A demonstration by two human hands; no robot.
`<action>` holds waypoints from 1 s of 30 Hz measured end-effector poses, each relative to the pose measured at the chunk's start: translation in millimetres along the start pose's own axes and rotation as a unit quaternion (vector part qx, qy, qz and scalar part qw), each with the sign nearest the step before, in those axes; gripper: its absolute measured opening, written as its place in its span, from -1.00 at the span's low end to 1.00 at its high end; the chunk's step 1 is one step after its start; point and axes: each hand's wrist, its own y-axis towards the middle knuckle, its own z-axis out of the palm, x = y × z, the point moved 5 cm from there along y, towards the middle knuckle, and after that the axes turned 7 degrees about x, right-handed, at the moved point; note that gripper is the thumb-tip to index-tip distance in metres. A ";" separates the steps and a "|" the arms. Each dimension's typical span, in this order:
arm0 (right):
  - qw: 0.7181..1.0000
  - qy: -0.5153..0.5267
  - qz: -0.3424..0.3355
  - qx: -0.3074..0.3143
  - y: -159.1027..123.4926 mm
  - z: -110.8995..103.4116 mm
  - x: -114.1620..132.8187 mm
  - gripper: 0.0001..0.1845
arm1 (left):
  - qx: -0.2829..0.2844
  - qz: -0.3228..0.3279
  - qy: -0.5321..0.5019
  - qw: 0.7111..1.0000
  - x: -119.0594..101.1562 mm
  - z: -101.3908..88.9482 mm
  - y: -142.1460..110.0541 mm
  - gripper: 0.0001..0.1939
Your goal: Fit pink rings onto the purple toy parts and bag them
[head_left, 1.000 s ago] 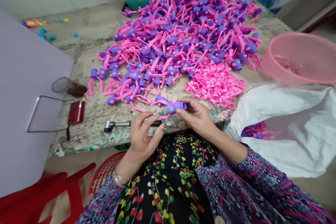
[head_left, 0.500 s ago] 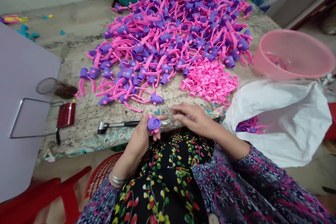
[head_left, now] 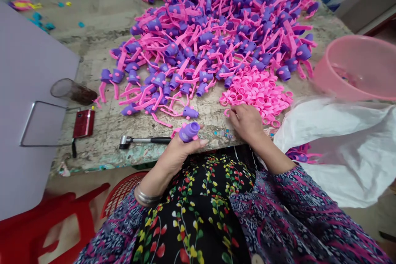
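While a purple piece (head_left: pixel 188 133) sits pinched inside the left grip (head_left: pixel 178 151), right grip (head_left: pixel 249 123) beside pink rings (head_left: pixel 258 91), hold unclear

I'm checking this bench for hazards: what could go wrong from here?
The left hand holds a purple piece close to the hammer, which lies near the front edge of the table; a careless move might knock the hammer off. The right hand is at the near edge of the pile of loose pink rings, so it may scatter a few.
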 end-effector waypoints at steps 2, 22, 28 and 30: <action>0.995 0.096 -0.002 0.011 -3.6 -1.0 9.6 -0.74 | -0.029 0.008 -0.002 1.000 0.4 1.8 4.7 -0.54; 0.719 0.674 0.016 0.169 -37.6 13.8 62.2 -0.78 | -0.055 0.078 -0.017 0.995 13.1 -3.4 6.4 -0.83; 0.834 0.541 -0.043 0.094 -42.9 -0.6 64.2 -0.82 | -0.085 0.069 0.011 0.994 13.3 -5.0 1.8 -0.79; 0.823 0.557 -0.027 0.110 -43.6 2.1 62.7 -0.80 | -0.091 0.066 0.016 0.993 11.8 -4.6 1.2 -0.77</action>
